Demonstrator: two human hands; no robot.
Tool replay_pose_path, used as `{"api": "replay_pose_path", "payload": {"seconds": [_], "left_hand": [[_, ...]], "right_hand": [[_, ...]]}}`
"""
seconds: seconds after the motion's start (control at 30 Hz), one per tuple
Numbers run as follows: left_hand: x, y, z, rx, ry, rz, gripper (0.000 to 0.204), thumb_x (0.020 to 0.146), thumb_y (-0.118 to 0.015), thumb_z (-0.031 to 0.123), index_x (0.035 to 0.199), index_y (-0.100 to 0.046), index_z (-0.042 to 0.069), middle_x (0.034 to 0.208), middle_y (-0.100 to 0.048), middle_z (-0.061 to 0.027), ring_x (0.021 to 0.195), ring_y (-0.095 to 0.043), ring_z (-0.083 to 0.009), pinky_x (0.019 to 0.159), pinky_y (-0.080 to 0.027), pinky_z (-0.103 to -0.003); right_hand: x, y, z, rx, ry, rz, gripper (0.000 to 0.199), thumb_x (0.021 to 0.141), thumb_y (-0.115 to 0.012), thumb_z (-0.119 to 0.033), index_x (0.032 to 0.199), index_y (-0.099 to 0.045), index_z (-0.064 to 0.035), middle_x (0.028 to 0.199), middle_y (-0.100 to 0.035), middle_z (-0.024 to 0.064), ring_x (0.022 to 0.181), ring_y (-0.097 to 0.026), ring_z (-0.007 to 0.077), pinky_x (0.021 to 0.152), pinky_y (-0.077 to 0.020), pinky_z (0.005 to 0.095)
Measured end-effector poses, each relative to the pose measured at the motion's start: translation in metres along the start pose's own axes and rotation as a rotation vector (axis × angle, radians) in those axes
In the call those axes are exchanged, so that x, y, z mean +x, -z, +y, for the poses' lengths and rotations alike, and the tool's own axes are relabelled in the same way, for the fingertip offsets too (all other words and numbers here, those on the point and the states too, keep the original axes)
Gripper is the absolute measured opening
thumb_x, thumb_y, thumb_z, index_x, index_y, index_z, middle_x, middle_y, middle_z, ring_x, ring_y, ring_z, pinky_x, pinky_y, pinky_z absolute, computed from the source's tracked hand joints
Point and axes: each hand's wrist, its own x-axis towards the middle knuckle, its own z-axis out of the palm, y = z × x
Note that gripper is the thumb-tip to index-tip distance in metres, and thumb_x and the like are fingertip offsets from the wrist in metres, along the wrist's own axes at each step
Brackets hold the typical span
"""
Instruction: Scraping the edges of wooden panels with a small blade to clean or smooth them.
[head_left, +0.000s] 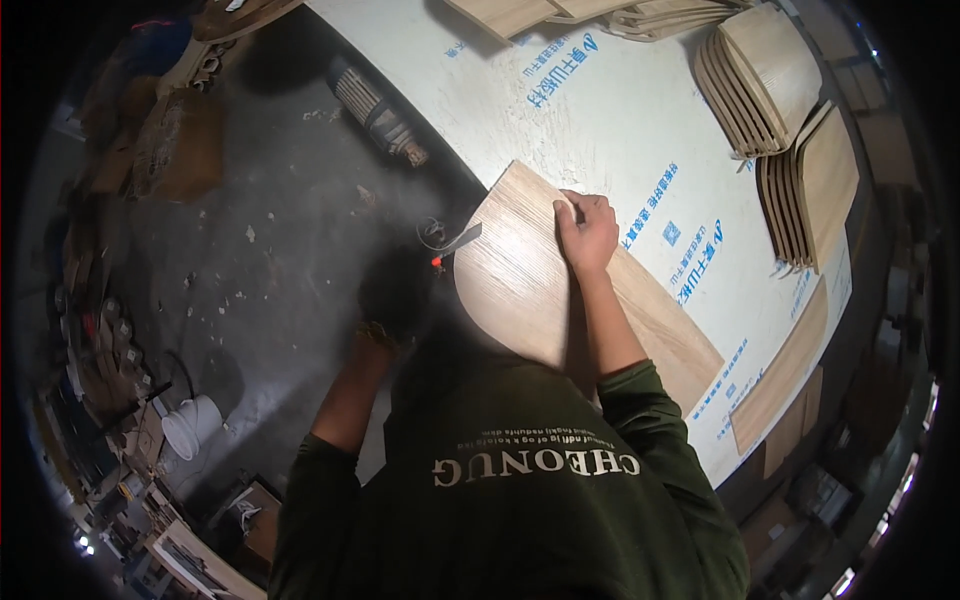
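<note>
A wood-grain panel [520,260] with one rounded edge lies tilted over the near left edge of the white table. My right hand [588,232] is closed on its right-hand edge, thumb on top and fingers over the far side. In a dark glove, my left hand [392,285] is at the panel's left, hard to make out against the dark floor. From it a knife [460,243] with a grey blade and a red spot reaches to the panel's curved edge. A thin curled strip [431,234] hangs beside the blade.
Another wood-grain board [665,330] lies under the panel on the printed white tabletop [620,130]. Stacks of curved panels [765,80] stand at the far right. A heat gun [378,110] is beside the table's left edge. A white bucket [192,427] stands on the floor at left.
</note>
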Motion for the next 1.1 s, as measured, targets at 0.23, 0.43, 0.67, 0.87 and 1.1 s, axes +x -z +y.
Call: {"api": "replay_pose_path", "payload": {"seconds": [0.23, 0.43, 0.67, 0.87, 1.1], "left_hand": [[0.028, 0.006, -0.013, -0.031, -0.137, 0.068, 0.022, 0.089, -0.064, 0.03, 0.089, -0.066, 0.008, 0.078, -0.067, -0.0125, 0.072, -0.068, -0.0332, 0.062, -0.054, -0.046], [0.063, -0.01, -0.024, -0.004, -0.268, -0.024, 0.016, 0.088, -0.063, 0.024, 0.092, -0.067, 0.009, 0.085, -0.067, -0.0131, 0.076, -0.067, -0.0315, 0.067, -0.054, -0.044], [0.107, -0.027, -0.03, -0.006, -0.431, 0.16, 0.014, 0.088, -0.061, 0.024, 0.088, -0.065, 0.011, 0.08, -0.064, -0.0111, 0.07, -0.067, -0.0286, 0.06, -0.052, -0.041], [0.139, -0.016, -0.011, -0.074, -0.318, -0.102, 0.021, 0.095, -0.055, 0.026, 0.106, -0.064, 0.011, 0.086, -0.067, -0.0132, 0.081, -0.068, -0.033, 0.068, -0.054, -0.046], [0.189, -0.008, -0.015, -0.14, -0.187, -0.133, 0.023, 0.096, -0.054, 0.027, 0.106, -0.064, 0.009, 0.094, -0.069, -0.0186, 0.086, -0.067, -0.0369, 0.071, -0.054, -0.046]], "right_hand": [[0.002, 0.001, -0.003, 0.012, -0.028, -0.011, 0.023, 0.081, -0.075, -0.031, 0.099, -0.079, -0.0168, 0.088, -0.064, 0.005, 0.085, -0.06, 0.025, 0.077, -0.0496, 0.0375], [0.0, 0.0, -0.003, 0.014, -0.02, -0.008, 0.023, 0.082, -0.075, -0.031, 0.1, -0.079, -0.0169, 0.089, -0.064, 0.0041, 0.087, -0.06, 0.0252, 0.079, -0.049, 0.0379], [0.0, 0.0, -0.003, -0.01, -0.028, -0.019, 0.024, 0.082, -0.075, -0.033, 0.101, -0.079, -0.0187, 0.092, -0.064, 0.0026, 0.09, -0.059, 0.0243, 0.08, -0.0477, 0.0376], [0.0, 0.003, -0.005, -0.004, -0.012, 0.0, 0.023, 0.084, -0.074, -0.03, 0.101, -0.079, -0.0163, 0.089, -0.064, 0.0046, 0.087, -0.06, 0.025, 0.078, -0.0495, 0.0364], [-0.002, -0.001, -0.002, 0.0, -0.028, 0.003, 0.021, 0.081, -0.075, -0.032, 0.1, -0.078, -0.0233, 0.092, -0.063, 0.0007, 0.092, -0.059, 0.0233, 0.082, -0.046, 0.0377]]}}
